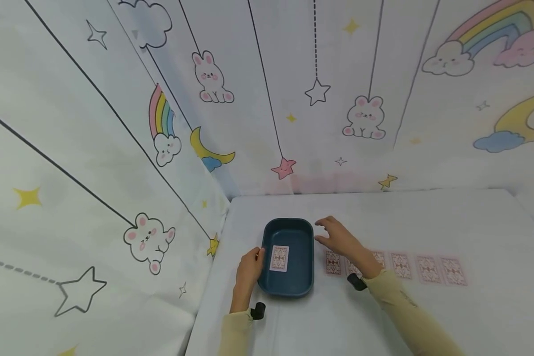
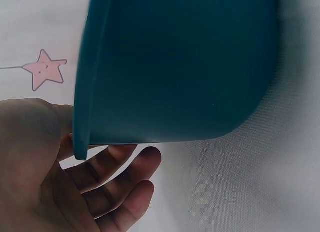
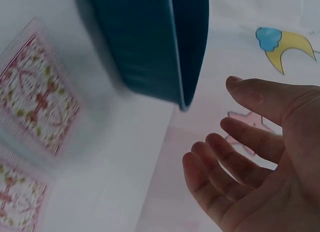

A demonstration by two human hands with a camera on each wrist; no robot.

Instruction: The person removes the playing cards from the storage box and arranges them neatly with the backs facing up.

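A dark blue rectangular tray [image 1: 300, 269] stands on the white table, and one playing card [image 1: 279, 258] lies inside it, its red patterned back up. My left hand [image 1: 249, 267] grips the tray's left rim. In the left wrist view, the left hand's [image 2: 95, 182] fingers curl along the outside of the tray wall [image 2: 185, 66], with the thumb hidden. Beside the far right rim, my right hand [image 1: 342, 241] has its fingers apart and relaxed. The right wrist view shows that hand [image 3: 260, 162] empty, with a gap between it and the tray [image 3: 140, 46].
To the tray's right, several more cards [image 1: 428, 269] with red patterned backs lie in a row on the table [image 1: 365, 321]. My right forearm passes over part of this row. White cloth walls [image 1: 258, 123] with drawn bunnies and stars rise behind and at the left.
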